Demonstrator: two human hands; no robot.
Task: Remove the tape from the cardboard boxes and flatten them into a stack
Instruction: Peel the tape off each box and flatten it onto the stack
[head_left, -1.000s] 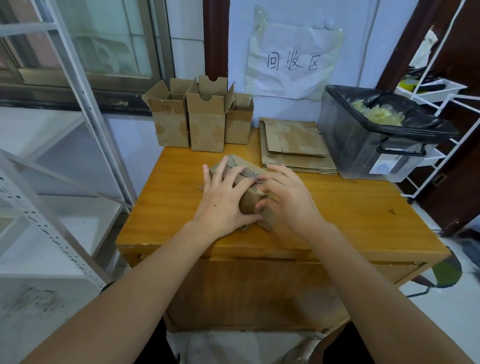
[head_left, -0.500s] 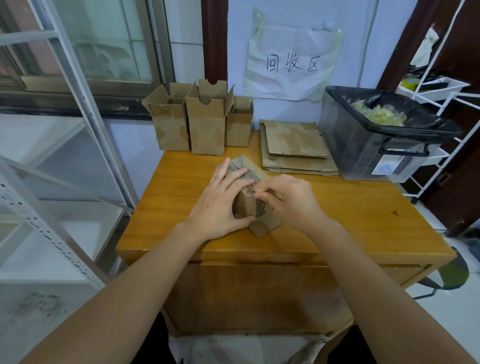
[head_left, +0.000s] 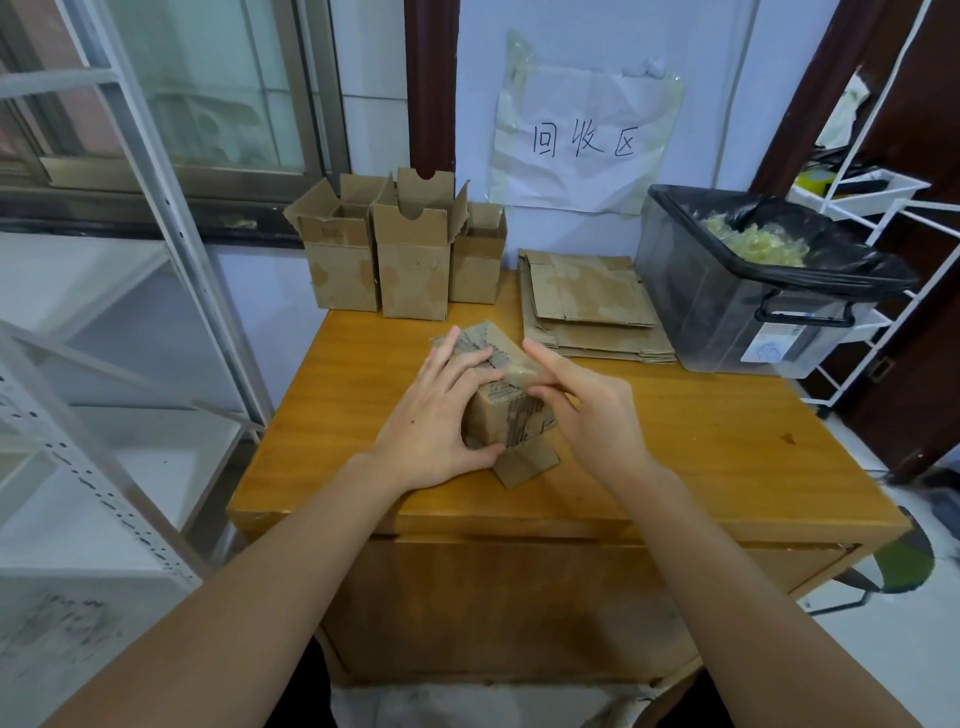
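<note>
A small brown cardboard box lies on its side in the middle of the wooden table. My left hand grips the box from the left, fingers over its top and thumb at its near end. My right hand is at the box's right side and pinches a strip of clear tape on its top edge with thumb and fingers. A loose flap sticks out at the near end. A stack of flattened boxes lies behind, to the right.
Three upright open cardboard boxes stand at the table's back left. A grey bin with a black liner, holding crumpled tape, sits at the back right. White metal shelving stands at the left and a white rack at the right.
The box has been raised from lying flat under both hands to standing on its side. My right hand has shifted from pressing on it to pinching tape at its top edge.
</note>
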